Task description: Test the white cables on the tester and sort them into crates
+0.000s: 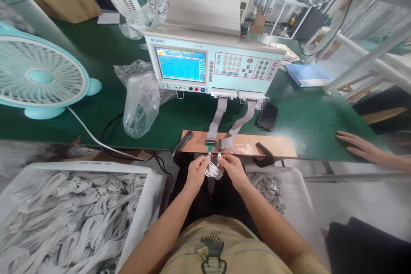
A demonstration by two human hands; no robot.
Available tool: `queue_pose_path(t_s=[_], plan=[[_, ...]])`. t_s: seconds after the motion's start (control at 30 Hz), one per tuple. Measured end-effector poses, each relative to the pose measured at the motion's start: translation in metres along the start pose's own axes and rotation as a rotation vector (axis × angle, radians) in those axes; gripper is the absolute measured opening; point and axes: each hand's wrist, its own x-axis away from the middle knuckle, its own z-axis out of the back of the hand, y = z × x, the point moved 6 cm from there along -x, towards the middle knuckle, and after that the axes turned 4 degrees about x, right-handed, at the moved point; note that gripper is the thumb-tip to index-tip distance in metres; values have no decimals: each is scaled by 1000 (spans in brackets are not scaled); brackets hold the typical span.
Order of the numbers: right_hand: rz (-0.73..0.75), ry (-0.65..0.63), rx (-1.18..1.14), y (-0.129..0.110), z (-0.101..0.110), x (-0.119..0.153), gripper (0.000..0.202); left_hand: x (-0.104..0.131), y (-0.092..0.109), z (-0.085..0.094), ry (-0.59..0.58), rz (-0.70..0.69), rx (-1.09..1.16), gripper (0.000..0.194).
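A coiled white cable (212,170) hangs between my two hands at the table's front edge. My left hand (198,172) is closed on one end of it, right below a small green circuit board (209,147). My right hand (232,170) pinches the other end, just under a second dark connector (220,144). Grey ribbon cables (218,116) run from these connectors up to a bench tester (215,58) with a lit blue screen. Whether either plug is fully seated cannot be made out.
Bins of bundled cables stand at left (141,205) and right (300,188). Clamps (183,145) hold a wooden strip (279,145) on the green table (308,120). A fan (40,75) and plastic bag (141,102) are left; another person's hand (361,147) rests right.
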Motion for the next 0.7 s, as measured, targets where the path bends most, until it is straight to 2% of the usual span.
queue_pose_path(t_s=[0.23, 0.53, 0.7], plan=[[12, -11, 5, 0, 0, -1, 24, 1, 1, -3, 85, -11, 77, 26], [-33, -38, -20, 4, 0, -2, 24, 9, 0, -14, 315, -4, 208, 23], [-17, -15, -54, 2, -3, -5, 26, 15, 7, -16, 339, -2, 110, 35]])
